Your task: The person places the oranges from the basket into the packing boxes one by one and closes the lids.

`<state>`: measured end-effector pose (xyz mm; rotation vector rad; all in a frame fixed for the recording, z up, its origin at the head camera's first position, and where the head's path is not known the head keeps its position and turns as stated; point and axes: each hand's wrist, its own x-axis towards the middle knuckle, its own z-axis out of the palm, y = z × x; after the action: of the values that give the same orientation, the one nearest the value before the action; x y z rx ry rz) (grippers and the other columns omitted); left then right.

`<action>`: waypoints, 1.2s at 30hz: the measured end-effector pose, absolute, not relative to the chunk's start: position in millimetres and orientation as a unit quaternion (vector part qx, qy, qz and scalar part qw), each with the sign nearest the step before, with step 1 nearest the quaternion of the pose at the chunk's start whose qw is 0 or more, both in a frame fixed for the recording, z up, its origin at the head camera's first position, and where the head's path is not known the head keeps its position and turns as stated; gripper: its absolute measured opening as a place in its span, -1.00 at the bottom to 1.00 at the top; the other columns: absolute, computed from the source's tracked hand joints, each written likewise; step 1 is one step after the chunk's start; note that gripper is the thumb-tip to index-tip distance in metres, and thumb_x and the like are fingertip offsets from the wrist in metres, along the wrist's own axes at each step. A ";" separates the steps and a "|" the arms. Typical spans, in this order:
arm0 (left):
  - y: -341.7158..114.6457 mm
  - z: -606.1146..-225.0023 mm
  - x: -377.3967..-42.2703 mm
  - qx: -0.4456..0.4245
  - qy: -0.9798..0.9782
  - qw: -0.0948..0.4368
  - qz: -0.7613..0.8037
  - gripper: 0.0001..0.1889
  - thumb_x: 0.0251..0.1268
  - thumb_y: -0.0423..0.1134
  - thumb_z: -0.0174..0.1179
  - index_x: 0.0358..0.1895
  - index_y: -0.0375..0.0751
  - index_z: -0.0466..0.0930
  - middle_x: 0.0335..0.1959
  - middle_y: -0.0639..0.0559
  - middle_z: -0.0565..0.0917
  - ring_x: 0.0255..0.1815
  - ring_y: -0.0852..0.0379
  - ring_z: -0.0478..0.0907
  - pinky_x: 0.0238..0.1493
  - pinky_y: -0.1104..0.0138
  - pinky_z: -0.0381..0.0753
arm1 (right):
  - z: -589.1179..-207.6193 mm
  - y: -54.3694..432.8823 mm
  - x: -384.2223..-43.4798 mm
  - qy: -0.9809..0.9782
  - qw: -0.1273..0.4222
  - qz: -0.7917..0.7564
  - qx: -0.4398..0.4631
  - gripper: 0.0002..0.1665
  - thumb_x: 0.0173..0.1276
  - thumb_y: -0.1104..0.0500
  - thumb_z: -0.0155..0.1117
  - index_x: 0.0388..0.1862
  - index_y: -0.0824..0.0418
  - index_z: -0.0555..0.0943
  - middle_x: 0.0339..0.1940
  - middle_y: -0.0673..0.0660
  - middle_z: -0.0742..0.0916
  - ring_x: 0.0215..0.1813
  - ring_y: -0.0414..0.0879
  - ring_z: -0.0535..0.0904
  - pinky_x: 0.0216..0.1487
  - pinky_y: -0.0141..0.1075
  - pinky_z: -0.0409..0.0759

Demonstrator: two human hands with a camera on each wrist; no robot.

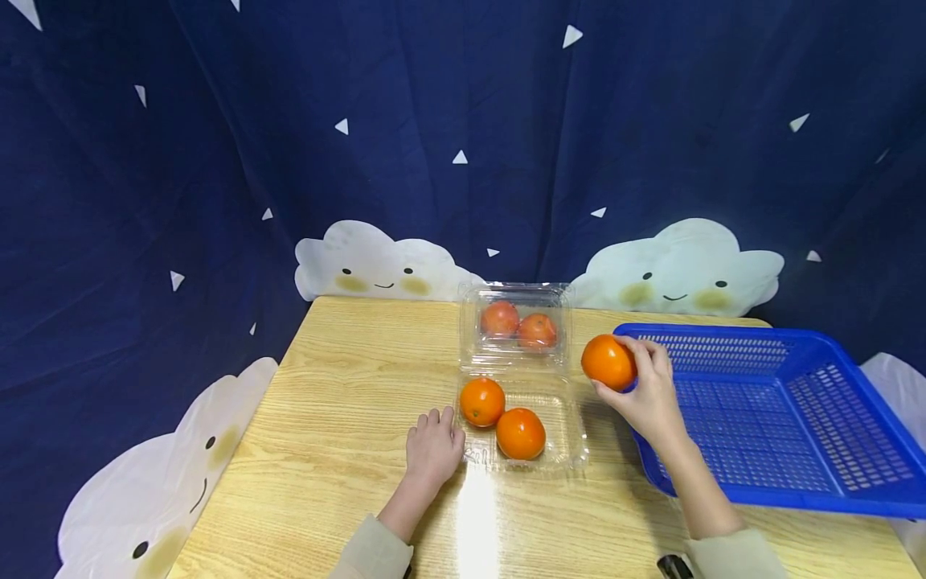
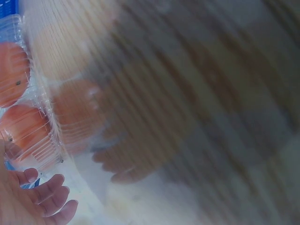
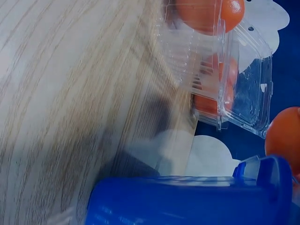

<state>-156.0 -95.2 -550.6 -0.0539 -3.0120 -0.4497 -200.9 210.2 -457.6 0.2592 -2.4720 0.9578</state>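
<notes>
My right hand (image 1: 647, 402) grips an orange (image 1: 608, 363) between thumb and fingers, at the left rim of a blue plastic basket (image 1: 752, 498). In the right wrist view, that orange (image 3: 285, 136) shows at the right edge, just past the basket's corner. My left hand (image 1: 434, 446) rests with relaxed fingers at the left edge of an open clear clamshell box (image 1: 560, 414). Inside its near half sit two oranges, the left one (image 1: 482, 401) and the right one (image 1: 521, 433), side by side. Through the raised clear lid (image 1: 473, 338) two more oranges (image 1: 500, 319) show.
The blue basket takes up the right side of the wooden table (image 1: 347, 386). A dark blue curtain (image 1: 405, 104) with white cloud shapes hangs behind and at the left of the table. Wood grain and reflections fill much of the left wrist view.
</notes>
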 end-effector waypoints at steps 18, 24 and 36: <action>-95.5 -548.6 -154.7 -0.022 -0.987 0.055 -0.149 -0.67 0.22 -0.10 -0.08 -0.03 -0.17 0.43 -0.27 -0.09 0.49 -0.28 -0.06 0.41 -0.35 0.14 0.39 | -467.5 192.5 -198.9 -0.901 0.220 0.355 0.113 -0.16 -0.29 0.26 0.54 0.09 0.21 0.42 0.00 0.36 0.38 0.03 0.28 0.30 -0.11 0.25 0.35; -95.5 -550.4 -155.5 -0.019 -0.987 0.054 -0.147 -0.67 0.23 -0.09 -0.09 -0.02 -0.17 0.43 -0.25 -0.09 0.50 -0.27 -0.05 0.41 -0.33 0.14 0.39 | -471.6 187.0 -198.1 -0.898 0.226 0.357 0.127 -0.16 -0.32 0.24 0.56 0.06 0.20 0.44 0.01 0.36 0.38 0.04 0.26 0.30 -0.09 0.22 0.36; -95.8 -550.5 -155.8 -0.017 -0.987 0.053 -0.148 -0.64 0.23 -0.07 -0.10 0.01 -0.17 0.43 -0.21 -0.11 0.51 -0.24 -0.06 0.42 -0.31 0.13 0.41 | -482.9 178.2 -196.2 -0.903 0.204 0.354 0.137 -0.17 -0.31 0.24 0.57 0.06 0.18 0.44 -0.01 0.33 0.39 0.02 0.23 0.31 -0.08 0.19 0.37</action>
<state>-155.8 -95.8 -550.5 -0.0504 -3.0017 -0.4493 -196.2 178.2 -482.9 0.3815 -2.5181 0.9865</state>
